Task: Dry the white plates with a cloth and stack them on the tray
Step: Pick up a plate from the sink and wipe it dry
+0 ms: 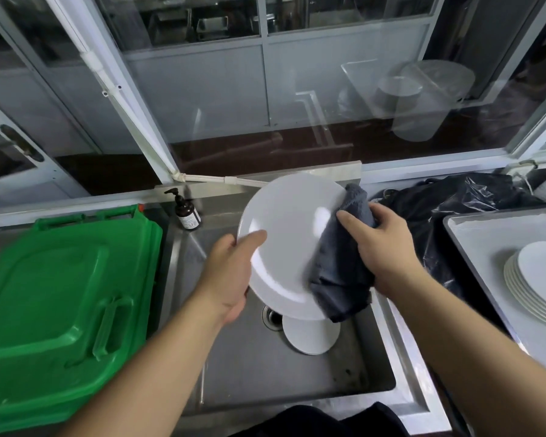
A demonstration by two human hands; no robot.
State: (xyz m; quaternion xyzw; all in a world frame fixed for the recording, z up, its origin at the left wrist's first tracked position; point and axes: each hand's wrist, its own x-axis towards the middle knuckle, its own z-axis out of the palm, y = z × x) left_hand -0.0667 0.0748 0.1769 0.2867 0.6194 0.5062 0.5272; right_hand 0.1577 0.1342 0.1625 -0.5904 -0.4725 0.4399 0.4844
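Note:
A white plate (289, 244) is held tilted above the steel sink (243, 367). My left hand (230, 272) grips its left rim, thumb on the face. My right hand (382, 247) presses a dark grey cloth (341, 279) against the plate's right edge, the cloth wrapping over the rim. Another white plate (311, 337) lies in the sink below, partly hidden by the held one. At the right, a stack of several white plates (539, 279) sits on a grey tray (476, 234).
A green plastic bin lid (57, 310) fills the counter to the left of the sink. A brown pump bottle (186, 212) stands at the sink's back left corner. A black plastic bag (454, 203) lies behind the tray. Glass windows rise behind the sink.

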